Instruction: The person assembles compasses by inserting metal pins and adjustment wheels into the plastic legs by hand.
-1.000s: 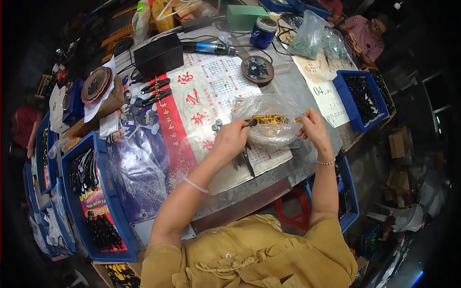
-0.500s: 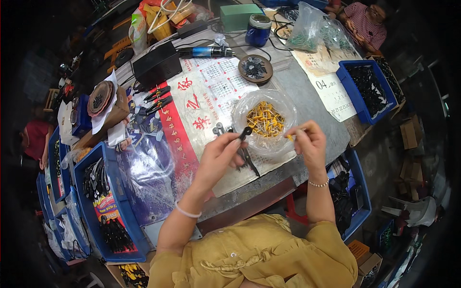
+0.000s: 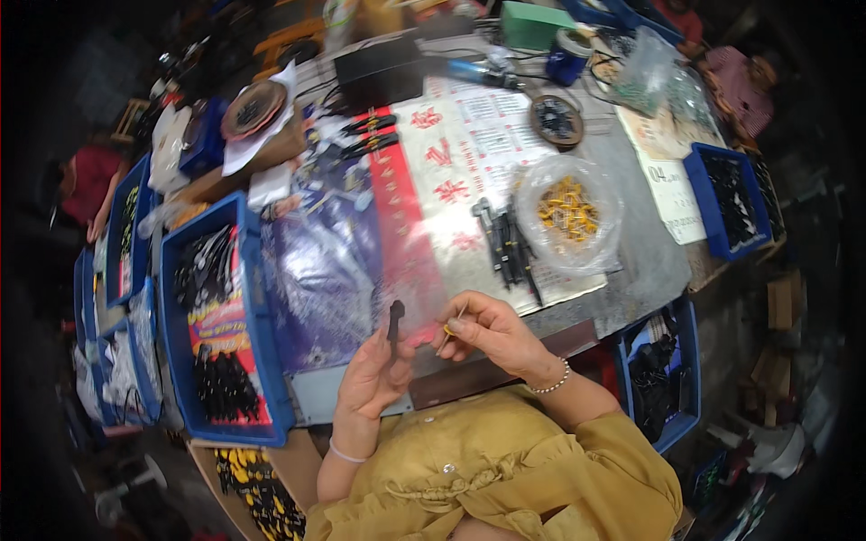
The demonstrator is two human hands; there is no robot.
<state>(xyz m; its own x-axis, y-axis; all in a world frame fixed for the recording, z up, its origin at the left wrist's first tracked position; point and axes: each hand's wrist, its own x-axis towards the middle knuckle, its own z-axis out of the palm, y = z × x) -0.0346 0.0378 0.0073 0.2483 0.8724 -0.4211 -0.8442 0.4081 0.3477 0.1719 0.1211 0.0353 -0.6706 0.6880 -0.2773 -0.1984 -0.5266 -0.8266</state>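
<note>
My left hand (image 3: 372,371) is closed around a slim black part with a rounded end (image 3: 395,320), held upright near the table's front edge. Close to its right, the fingers of my right hand (image 3: 494,335) pinch a small yellow-headed pin (image 3: 449,330). The pin and the black part are apart. Farther right on the table lies a clear plastic bag (image 3: 603,248), opened like a bowl, holding many small yellow pieces (image 3: 568,209). Several long black parts (image 3: 510,243) lie beside it on a printed calendar sheet (image 3: 456,185). The picture is somewhat blurred.
On the left stand blue bins (image 3: 271,352) of black parts; another bin (image 3: 695,379) sits low right, another (image 3: 717,243) farther right. At the back are a round dish of dark pieces (image 3: 557,122), a blue jar (image 3: 568,59) and a black box (image 3: 379,72). People sit nearby.
Both hands have moved back toward my body and come closer together, with the black part and yellow-headed pin still held. The view has swung left, so the table appears shifted right.
</note>
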